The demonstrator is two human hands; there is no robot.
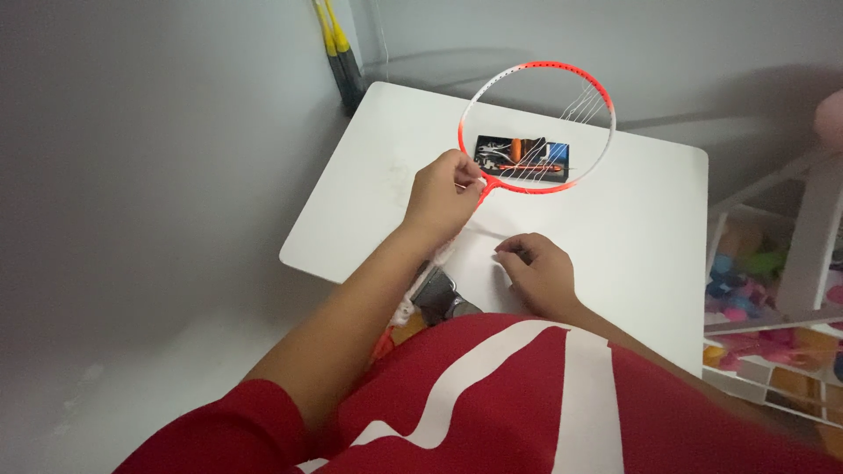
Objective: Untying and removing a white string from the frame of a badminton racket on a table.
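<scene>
Two hands are being used here: the left hand (446, 189) is being clamped on the racket (536, 125) throat mid-frame, steadying it over the white table (378, 189), while string is being pinched by the right hand (537, 270).

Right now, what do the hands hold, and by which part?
The left hand grips the racket at the base of its frame. The right hand seems to pinch thin string, hard to see.

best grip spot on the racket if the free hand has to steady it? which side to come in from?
Probably the bare rim of the racket head on its right side, coming in from the right hand. The left hand already pinches the throat, and the few strings sit toward the right and lower part, so grip the frame only, above the tool tray.
</scene>
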